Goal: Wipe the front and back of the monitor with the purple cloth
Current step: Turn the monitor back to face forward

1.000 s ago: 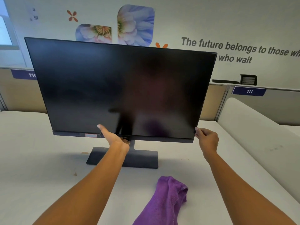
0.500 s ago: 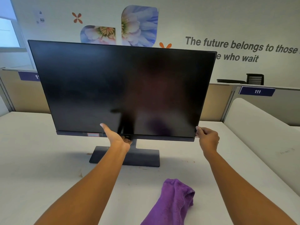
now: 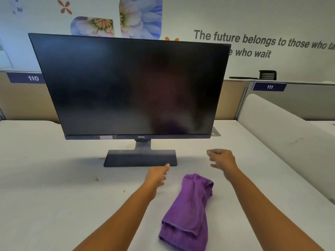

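The black monitor stands upright on its flat dark base in the middle of the white table, its dark screen facing me. The purple cloth lies crumpled on the table in front of the base, between my forearms. My left hand hovers just left of the cloth near the base's front edge, fingers loosely curled and holding nothing. My right hand hangs in the air to the right of the base, above the cloth's far end, fingers loosely bent and blurred, also holding nothing.
The white table has a few small brown specks left of the base. A padded white divider runs along the right side. Beige partitions with signs 110 and 111 stand behind the monitor.
Both hands have let go of the monitor's lower edge and dropped back toward me, down near the cloth. The monitor stands free on its base.
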Demonstrator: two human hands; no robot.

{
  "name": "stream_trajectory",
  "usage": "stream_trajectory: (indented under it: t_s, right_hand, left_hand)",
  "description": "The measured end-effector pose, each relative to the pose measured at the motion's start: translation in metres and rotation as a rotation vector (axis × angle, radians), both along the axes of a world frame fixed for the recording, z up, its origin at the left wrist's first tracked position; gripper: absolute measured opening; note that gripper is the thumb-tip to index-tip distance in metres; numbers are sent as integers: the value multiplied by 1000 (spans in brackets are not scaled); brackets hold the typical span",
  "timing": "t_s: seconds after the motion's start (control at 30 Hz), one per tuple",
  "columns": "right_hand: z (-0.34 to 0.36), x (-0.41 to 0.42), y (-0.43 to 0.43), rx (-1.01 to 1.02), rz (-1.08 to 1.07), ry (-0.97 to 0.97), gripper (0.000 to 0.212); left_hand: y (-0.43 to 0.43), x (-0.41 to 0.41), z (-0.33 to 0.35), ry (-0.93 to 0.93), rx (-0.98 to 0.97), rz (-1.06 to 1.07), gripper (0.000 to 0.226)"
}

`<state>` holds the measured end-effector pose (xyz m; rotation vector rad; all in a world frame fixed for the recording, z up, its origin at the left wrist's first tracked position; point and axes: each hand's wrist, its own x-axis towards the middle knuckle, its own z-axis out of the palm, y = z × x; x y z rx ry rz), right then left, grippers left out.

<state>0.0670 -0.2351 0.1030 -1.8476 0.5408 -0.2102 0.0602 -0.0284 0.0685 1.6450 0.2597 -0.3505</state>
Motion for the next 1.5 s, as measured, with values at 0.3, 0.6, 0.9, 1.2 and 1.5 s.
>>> stream_trajectory:
  t_s: [0.3,0.6,0.9,1.2,1.5]
  right_hand:
    - [-60,-73,16,-456,78,364,57]
    - [-62,-77,36,-124,86,188,17]
    - [-15,-96,59,614,160,-34,33]
    - [-5,-106,66,239,100,-86,32]
    - [19,-110,52,406,220,-74,29]
  left_hand:
    - [-30,-61,1,-482,368,-176,19]
    - [-33,-80,-6,-412,480,-402,33]
    - [-27,-84,4,-543,385,-290,42]
    - [-7,-82,2,-326,-114,-41,28]
    - [-15,-74,19,-79,-425,-191,33]
